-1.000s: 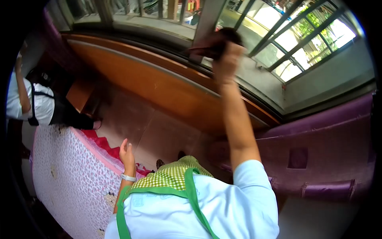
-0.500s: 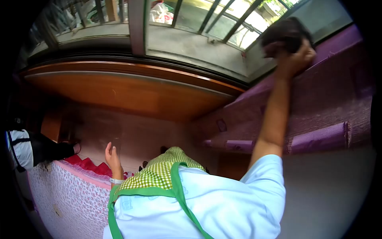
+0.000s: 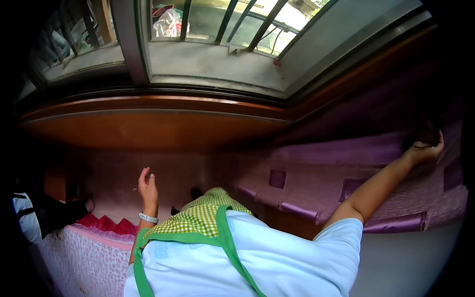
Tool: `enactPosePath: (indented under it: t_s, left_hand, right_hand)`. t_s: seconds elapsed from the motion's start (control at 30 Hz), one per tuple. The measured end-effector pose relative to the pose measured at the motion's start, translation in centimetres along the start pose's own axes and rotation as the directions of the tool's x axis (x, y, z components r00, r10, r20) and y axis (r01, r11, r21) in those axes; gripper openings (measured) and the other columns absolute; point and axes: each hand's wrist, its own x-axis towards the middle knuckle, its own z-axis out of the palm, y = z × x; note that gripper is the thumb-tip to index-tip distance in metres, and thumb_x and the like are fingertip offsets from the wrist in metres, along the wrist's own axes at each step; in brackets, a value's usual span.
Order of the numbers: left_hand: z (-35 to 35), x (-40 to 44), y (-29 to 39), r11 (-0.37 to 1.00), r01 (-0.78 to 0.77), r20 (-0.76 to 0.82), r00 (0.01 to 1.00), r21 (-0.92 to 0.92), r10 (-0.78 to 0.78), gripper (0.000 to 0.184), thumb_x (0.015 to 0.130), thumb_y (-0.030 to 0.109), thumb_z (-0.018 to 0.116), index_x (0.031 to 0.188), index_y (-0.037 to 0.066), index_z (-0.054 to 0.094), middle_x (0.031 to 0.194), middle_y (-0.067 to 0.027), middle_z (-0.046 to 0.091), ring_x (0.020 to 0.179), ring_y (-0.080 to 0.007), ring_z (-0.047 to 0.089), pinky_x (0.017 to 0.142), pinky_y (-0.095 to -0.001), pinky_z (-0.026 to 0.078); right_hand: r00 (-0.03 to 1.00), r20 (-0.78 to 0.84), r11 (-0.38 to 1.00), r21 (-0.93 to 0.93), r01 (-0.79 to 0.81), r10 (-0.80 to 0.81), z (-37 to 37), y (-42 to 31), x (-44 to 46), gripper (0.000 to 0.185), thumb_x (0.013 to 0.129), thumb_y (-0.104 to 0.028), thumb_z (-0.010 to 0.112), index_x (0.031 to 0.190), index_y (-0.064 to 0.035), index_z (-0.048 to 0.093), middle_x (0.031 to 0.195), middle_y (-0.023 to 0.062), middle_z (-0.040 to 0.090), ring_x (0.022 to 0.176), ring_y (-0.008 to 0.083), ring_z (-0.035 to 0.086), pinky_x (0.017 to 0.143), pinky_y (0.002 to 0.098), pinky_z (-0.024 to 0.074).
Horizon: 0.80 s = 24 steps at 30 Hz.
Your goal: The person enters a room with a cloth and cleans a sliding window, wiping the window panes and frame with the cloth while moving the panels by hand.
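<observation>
Out at the right, my right hand (image 3: 429,151) is closed on a dark bunched cloth (image 3: 426,132), much of which is lost in shadow. That hand is in front of a purple curtain (image 3: 316,171) with darker squares and shiny bands; whether the cloth touches the curtain I cannot tell. My left hand (image 3: 148,188) hangs in the air on the left, fingers loosely stretched and nothing in them. A pale wristband (image 3: 148,218) is around the left wrist. A green checked apron (image 3: 200,220) covers my front.
Ahead is a barred window (image 3: 217,64) above a brown wooden panel (image 3: 163,129). A bed with a patterned cover (image 3: 94,257) and red frill (image 3: 106,224) lies at lower left. Black-and-white items (image 3: 29,218) are at the far left, beside the tiled floor (image 3: 118,173).
My right hand has carried the dark cloth from beside the window down and right, in front of the curtain. The curtain hangs further from the window frame, and the view has shifted. My left hand stays open.
</observation>
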Motion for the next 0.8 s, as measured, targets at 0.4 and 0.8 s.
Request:
enactPosePath:
  t_s: [0.4, 0.8]
  left_hand:
    - [6.3, 0.3, 4.7, 1.000, -0.015, 0.122, 0.992, -0.023, 0.018, 0.033, 0.090, 0.009, 0.055, 0.122, -0.002, 0.054, 0.119, -0.0119, 0.058, 0.110, -0.0182, 0.055, 0.094, -0.0290, 0.042]
    - [1.9, 1.8, -0.1, 0.991, 0.129, 0.135, 0.983, -0.029, -0.124, 0.033, 0.091, 0.007, 0.054, 0.122, -0.004, 0.053, 0.123, -0.0121, 0.056, 0.113, -0.0176, 0.054, 0.097, -0.0277, 0.041]
  right_hand:
    - [0.420, 0.520, 0.303, -0.297, 0.905, -0.744, 20.5, -3.6, 8.8, 0.026, 0.084, -0.025, 0.058, 0.106, -0.0122, 0.064, 0.106, 0.0110, 0.065, 0.096, 0.0318, 0.062, 0.080, 0.0383, 0.0515]
    - [0.194, 0.704, 0.366, 0.101, 0.925, -0.684, 12.8, -1.2, -22.6, 0.006, 0.081, -0.015, 0.056, 0.087, -0.0171, 0.058, 0.076, 0.0034, 0.046, 0.077, 0.0204, 0.051, 0.062, 0.0350, 0.0398]
